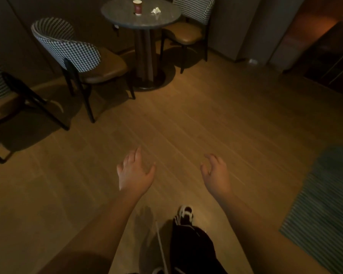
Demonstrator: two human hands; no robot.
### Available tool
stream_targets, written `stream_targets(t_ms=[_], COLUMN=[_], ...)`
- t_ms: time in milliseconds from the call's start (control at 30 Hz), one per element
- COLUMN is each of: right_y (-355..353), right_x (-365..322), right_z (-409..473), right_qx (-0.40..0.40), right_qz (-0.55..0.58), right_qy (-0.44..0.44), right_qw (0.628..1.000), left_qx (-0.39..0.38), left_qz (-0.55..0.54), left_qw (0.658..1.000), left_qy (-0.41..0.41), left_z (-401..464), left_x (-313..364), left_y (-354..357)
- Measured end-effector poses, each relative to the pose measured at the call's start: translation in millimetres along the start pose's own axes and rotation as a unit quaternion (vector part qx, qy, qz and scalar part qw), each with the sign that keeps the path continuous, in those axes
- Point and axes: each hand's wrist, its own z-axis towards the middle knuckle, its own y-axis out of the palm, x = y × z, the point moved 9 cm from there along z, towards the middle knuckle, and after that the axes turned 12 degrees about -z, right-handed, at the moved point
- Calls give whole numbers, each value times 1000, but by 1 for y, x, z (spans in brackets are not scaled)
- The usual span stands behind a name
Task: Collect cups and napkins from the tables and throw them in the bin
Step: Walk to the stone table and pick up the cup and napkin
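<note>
While both hands, left [134, 172] and right [216, 172], hang loose and empty for approach, cup [137, 7] and napkin [156, 10] wait far ahead on surface [166, 17].

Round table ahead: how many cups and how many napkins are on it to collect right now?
Cups: 1, the cup, standing upright on the table.
Napkins: 1, the crumpled napkin, lying to the right of the cup and apart from it.
Total: 2
</note>
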Motion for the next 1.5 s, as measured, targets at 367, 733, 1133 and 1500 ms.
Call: stream_targets(t_ms=[367, 733, 1133, 1500], right_y=[-19, -26, 36, 70], right_x=[-15, -94, -221, -344], right_z=[377, 675, 1013, 1252], right_qx=[-5, -22, -24, -43], right_qz=[-4, 10, -13, -16], right_qy=[-27, -94, -112, -121], right_qw=[1000, 995, 993, 992], left_qx=[14, 76, 111, 133], left_qz=[22, -17, -78, -138], left_qw=[999, 993, 989, 980], left_qy=[-37, -92, -61, -55], left_z=[339, 618, 974, 1252], left_x=[57, 87, 47, 29], left_y=[56, 32, 17, -32])
